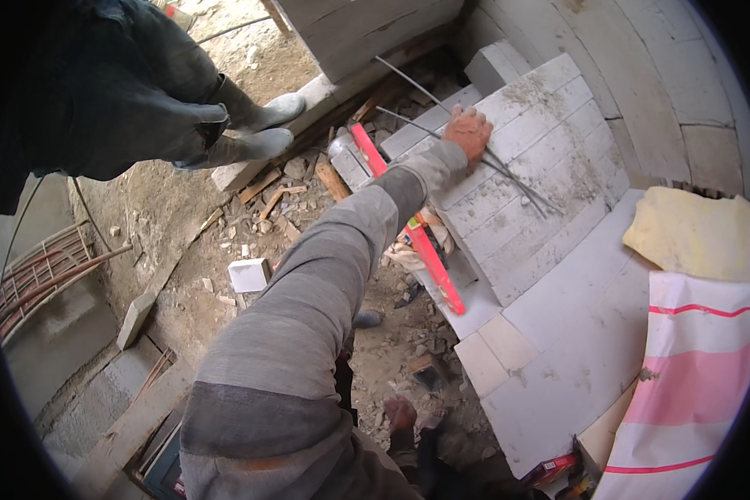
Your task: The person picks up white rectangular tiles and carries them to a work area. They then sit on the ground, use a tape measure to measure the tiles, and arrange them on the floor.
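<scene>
My left arm, in a grey striped sleeve, stretches up across the middle. My left hand [468, 133] is closed over thin steel rods [521, 187] that cross each other on a pale block surface [533, 142] with grooves and grey mortar crumbs. The rods' far ends stick out past the block edge to the upper left. A red spirit level [433, 265] leans beside the blocks, partly hidden by my forearm. Low at the bottom, my right hand [401, 412] hangs small and dim with curled fingers. I cannot make out what it holds, if anything.
Another person in rubber boots [267, 143] stands at the upper left. Rubble and wood scraps cover the ground around a small white block [248, 275]. Rusty mesh [46, 279] lies at the left. A yellow sponge-like slab [692, 232] and pink-striped sheeting [683, 375] lie right.
</scene>
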Demonstrator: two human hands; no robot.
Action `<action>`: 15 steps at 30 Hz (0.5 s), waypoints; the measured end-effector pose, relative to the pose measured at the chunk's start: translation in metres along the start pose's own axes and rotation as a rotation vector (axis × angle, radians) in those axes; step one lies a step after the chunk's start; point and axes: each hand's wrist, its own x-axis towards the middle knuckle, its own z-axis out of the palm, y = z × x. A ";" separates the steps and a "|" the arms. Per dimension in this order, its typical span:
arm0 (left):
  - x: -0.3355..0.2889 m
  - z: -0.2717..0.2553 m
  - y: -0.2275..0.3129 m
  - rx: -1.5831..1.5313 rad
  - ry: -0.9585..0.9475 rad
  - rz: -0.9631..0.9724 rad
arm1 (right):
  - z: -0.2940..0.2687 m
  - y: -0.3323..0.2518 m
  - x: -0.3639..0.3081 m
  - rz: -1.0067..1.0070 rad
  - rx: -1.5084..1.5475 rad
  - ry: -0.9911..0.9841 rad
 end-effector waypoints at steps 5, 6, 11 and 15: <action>-0.056 -0.015 0.012 -0.101 0.098 -0.034 | 0.012 -0.001 -0.010 0.034 -0.007 0.086; -0.060 -0.017 0.008 -0.089 0.099 -0.036 | 0.004 0.003 -0.005 -0.004 0.021 -0.016; -0.058 -0.003 -0.003 -0.034 0.044 0.104 | -0.005 -0.005 0.007 -0.077 -0.048 -0.003; -0.053 0.001 -0.016 0.114 0.052 0.196 | 0.001 -0.009 0.011 -0.037 -0.019 0.042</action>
